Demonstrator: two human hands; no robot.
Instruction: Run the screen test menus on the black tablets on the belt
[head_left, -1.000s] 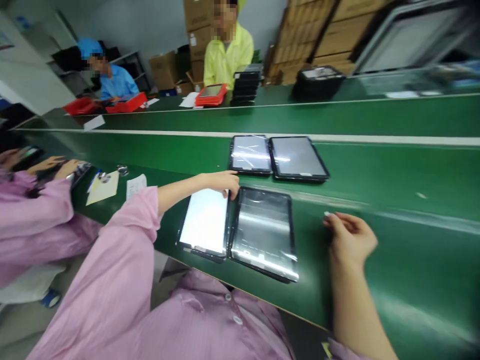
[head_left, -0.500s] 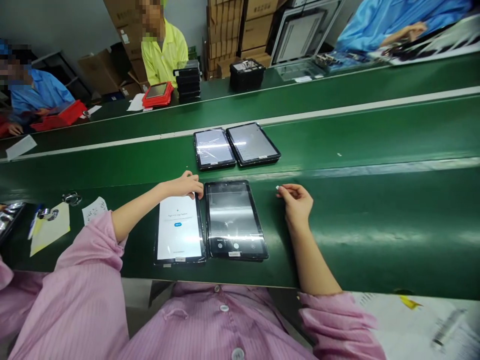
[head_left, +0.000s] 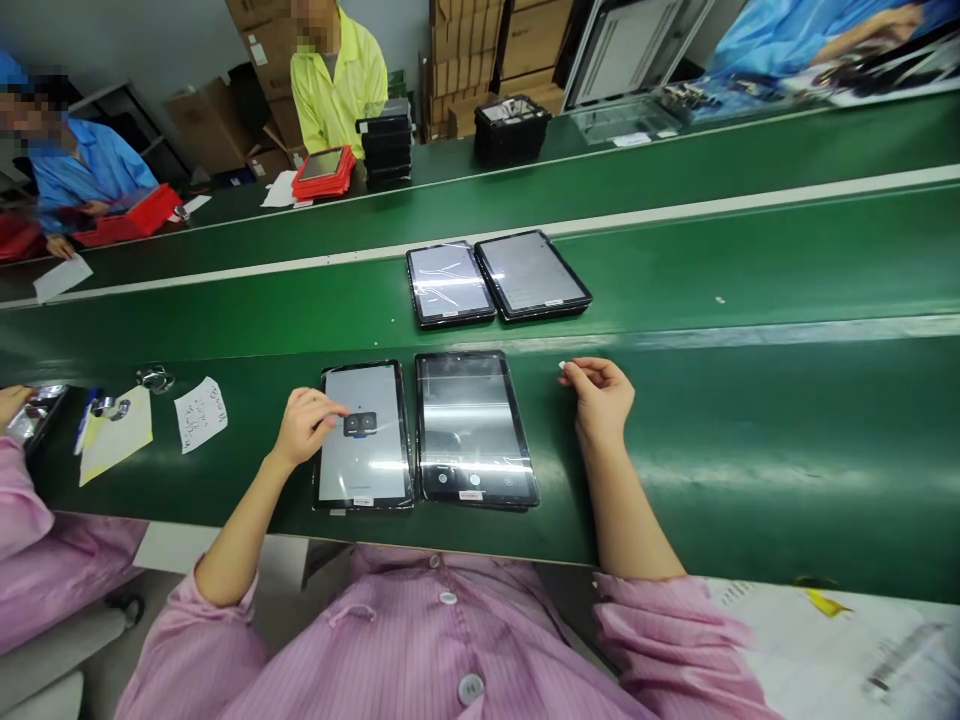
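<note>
My left hand (head_left: 308,422) is over the left side of the left tablet (head_left: 364,470), its index finger stretched out to the screen and the other fingers loosely curled, holding nothing. That screen is grey, with a dark camera-like picture near the fingertip. Close beside it lies the right tablet (head_left: 474,430), showing a dark screen with round icons along the bottom. To the right of both, my right hand (head_left: 602,398) rests on the green table, thumb and fingers pinched on a small white piece (head_left: 562,366) too small to name.
Two stacks of tablets, a left stack (head_left: 450,284) and a right stack (head_left: 532,275), sit further back on the green surface (head_left: 750,440). A handwritten note (head_left: 201,415) and a yellowish paper (head_left: 120,440) lie at left. Other people sit beyond the far edge.
My left hand has moved from the top of the left tablet down and left to its side. The tablet's screen went from a white sign-in page to grey. My right hand keeps its pinch.
</note>
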